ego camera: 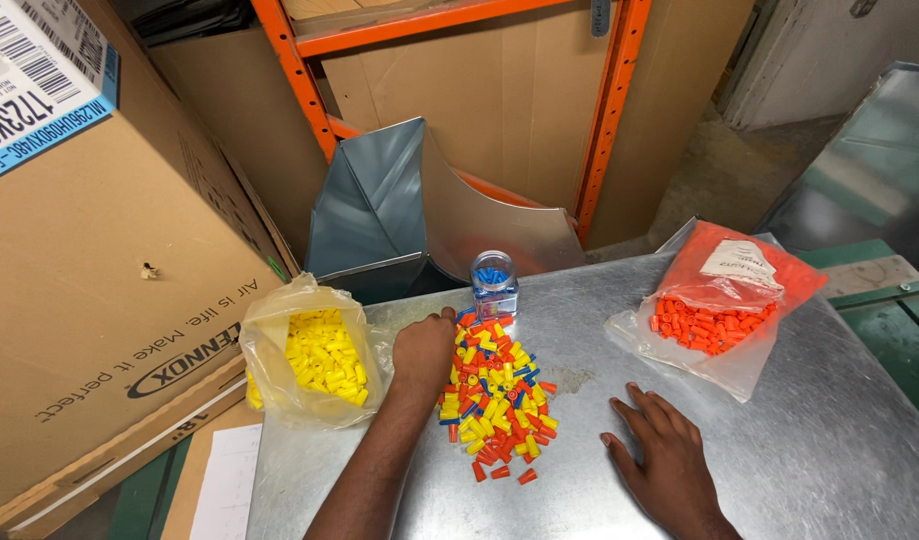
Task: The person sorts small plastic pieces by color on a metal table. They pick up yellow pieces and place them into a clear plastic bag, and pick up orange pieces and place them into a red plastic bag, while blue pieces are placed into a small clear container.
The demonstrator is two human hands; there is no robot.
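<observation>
My left hand (424,350) rests curled on the metal table (800,460), its fingers at the left edge of a pile of mixed yellow, red, orange and blue wire caps (495,400). Whether it pinches a cap is hidden. My right hand (660,455) lies flat with fingers spread on the table, right of the pile, holding nothing. A small clear jar with blue caps (494,283) stands just behind the pile. A bag of yellow caps (315,352) sits left of my left hand. A bag of orange caps (722,305) lies at the right.
A large cardboard box (90,300) leans at the left. A folded sheet-metal duct piece (410,210) stands behind the table, before orange shelving uprights (610,110) and more cardboard. A green frame (900,320) borders the right side. White paper (225,485) lies lower left.
</observation>
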